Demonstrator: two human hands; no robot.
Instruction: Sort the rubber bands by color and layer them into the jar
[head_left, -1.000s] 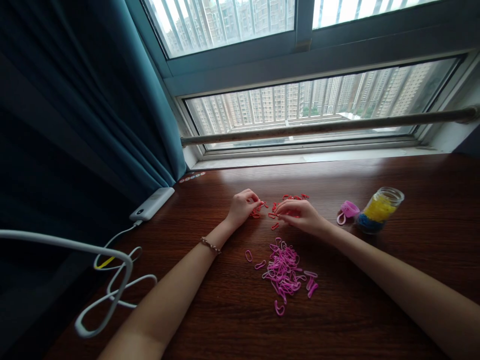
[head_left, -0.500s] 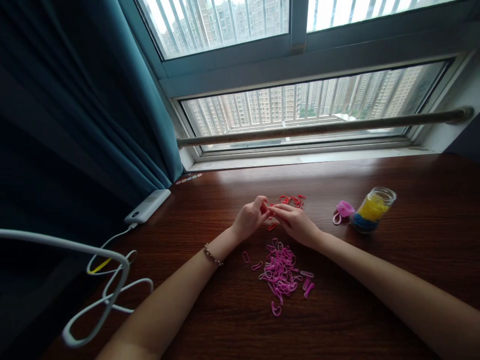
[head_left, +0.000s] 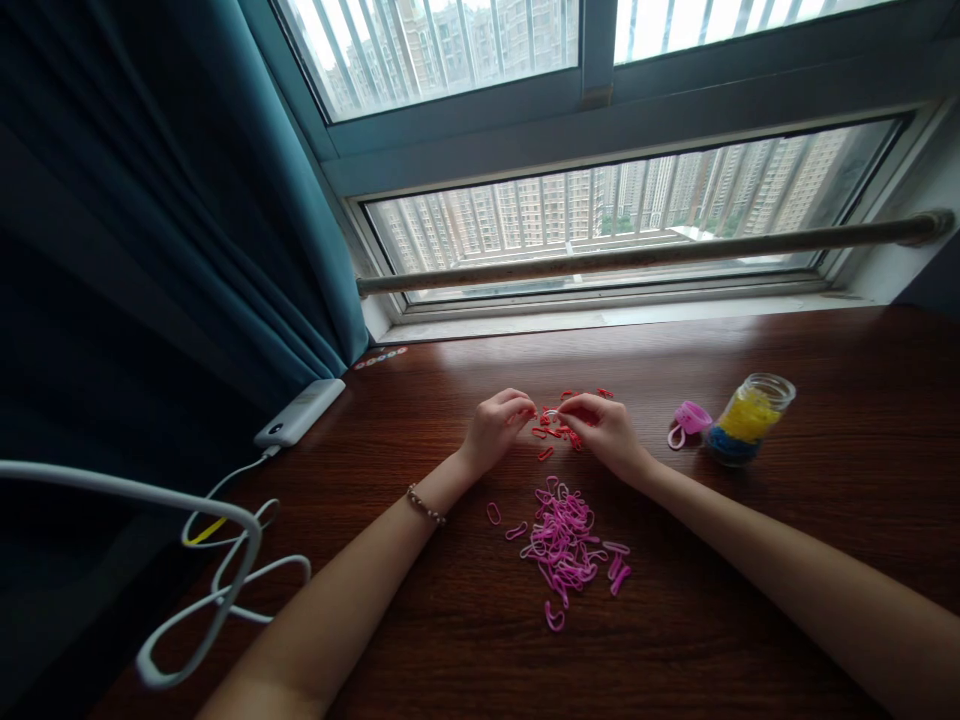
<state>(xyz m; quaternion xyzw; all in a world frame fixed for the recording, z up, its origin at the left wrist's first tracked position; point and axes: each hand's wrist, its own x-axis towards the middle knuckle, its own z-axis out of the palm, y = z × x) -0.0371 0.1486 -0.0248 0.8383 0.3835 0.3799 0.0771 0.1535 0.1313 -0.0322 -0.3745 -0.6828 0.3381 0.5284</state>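
My left hand (head_left: 501,428) is closed at the left edge of the small red clips (head_left: 559,432), its fingertips pinched on something too small to make out. Across from it, my right hand (head_left: 600,428) pinches a small whitish clip (head_left: 551,412) between thumb and forefinger, over the red clips. A gap separates the two hands. Nearer to me lies a heap of pink and purple clips (head_left: 564,540), with a few loose ones around it.
On the right stand a glass jar (head_left: 748,420) with yellow and blue contents and a pink lid (head_left: 691,417) with a loop. A white power bank (head_left: 300,412) and white cable (head_left: 251,540) lie left, beside a blue curtain (head_left: 300,250). A window is behind.
My hands have moved apart from where their fingertips met. My right hand has shifted slightly right, and the whitish clip and more red clips now show between the hands.
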